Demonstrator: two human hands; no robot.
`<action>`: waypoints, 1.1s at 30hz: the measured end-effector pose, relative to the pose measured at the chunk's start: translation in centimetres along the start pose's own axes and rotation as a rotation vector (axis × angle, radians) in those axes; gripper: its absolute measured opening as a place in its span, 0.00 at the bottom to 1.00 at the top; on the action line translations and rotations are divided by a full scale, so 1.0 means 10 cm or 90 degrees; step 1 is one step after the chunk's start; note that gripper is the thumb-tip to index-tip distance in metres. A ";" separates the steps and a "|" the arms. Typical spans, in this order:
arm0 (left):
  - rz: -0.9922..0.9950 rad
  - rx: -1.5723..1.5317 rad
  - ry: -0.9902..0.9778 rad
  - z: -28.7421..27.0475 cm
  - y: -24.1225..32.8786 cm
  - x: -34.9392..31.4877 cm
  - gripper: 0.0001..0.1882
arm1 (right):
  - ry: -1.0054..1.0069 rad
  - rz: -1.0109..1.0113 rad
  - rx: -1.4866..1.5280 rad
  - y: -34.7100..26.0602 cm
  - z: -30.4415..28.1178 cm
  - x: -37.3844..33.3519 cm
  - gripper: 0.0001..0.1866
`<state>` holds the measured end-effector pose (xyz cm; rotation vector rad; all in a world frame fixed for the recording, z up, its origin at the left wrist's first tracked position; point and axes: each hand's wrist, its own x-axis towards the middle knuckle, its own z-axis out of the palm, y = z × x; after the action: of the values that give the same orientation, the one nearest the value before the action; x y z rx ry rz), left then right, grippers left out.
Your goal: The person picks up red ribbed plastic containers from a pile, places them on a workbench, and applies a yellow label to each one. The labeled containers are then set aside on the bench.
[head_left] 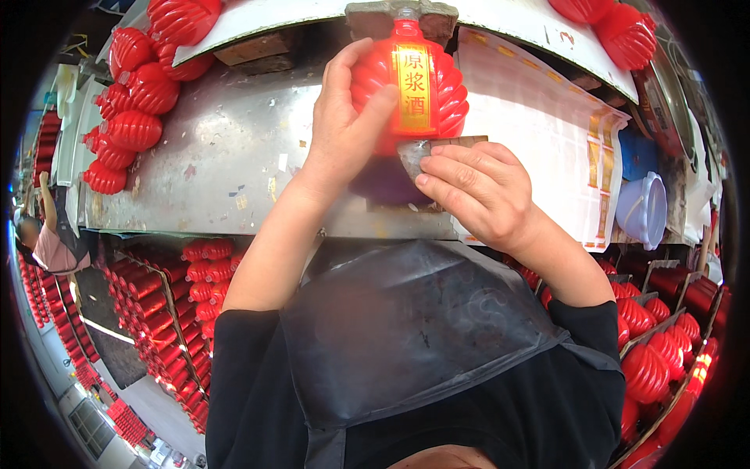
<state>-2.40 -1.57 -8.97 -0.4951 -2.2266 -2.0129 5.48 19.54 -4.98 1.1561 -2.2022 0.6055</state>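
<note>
Red ribbed bottle [408, 78] with its gold label strip stands on the steel bench [226, 156], and I have my left hand [344, 125] wrapped around its left flank. My right hand [476, 191], just below the bottle, pinches a small flat scraper [418, 152] against its base.

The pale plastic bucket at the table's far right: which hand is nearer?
Right. The right hand lies between the red bottle and the bucket; the left hand grips the bottle's far side.
</note>
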 end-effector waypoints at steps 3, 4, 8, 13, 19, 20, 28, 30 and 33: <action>-0.025 -0.010 -0.022 -0.02 0.03 -0.01 0.30 | 0.021 0.080 0.056 0.02 -0.04 0.12 0.12; -0.019 -0.016 -0.033 -0.03 0.04 -0.01 0.30 | 0.026 0.136 0.082 0.02 -0.07 0.17 0.12; -0.057 -0.104 -0.024 -0.05 0.09 0.06 0.32 | 0.077 0.228 0.070 0.19 0.03 0.49 0.12; -0.083 0.022 -0.049 -0.03 0.16 0.25 0.38 | 0.042 0.270 -0.036 0.76 0.16 0.80 0.11; -0.247 0.027 -0.136 -0.05 0.23 0.67 0.24 | 0.003 0.330 0.034 1.15 0.17 0.87 0.11; -0.268 -0.010 -0.137 -0.05 0.25 0.69 0.22 | 0.012 0.378 0.095 1.18 0.14 0.87 0.10; -0.332 -0.185 -0.113 -0.03 0.33 0.66 0.10 | -0.094 0.709 0.312 0.74 -0.01 0.57 0.19; -0.279 -0.215 -0.112 -0.02 0.37 0.56 0.09 | -0.074 0.653 0.219 0.69 0.03 0.53 0.23; -0.203 -0.260 -0.108 -0.01 0.40 0.43 0.09 | -0.103 0.705 0.429 0.70 0.07 0.52 0.33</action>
<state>-5.22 -0.64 -3.97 -0.3721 -2.0904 -2.7103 -3.01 19.71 -2.85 0.0858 -2.7554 1.8414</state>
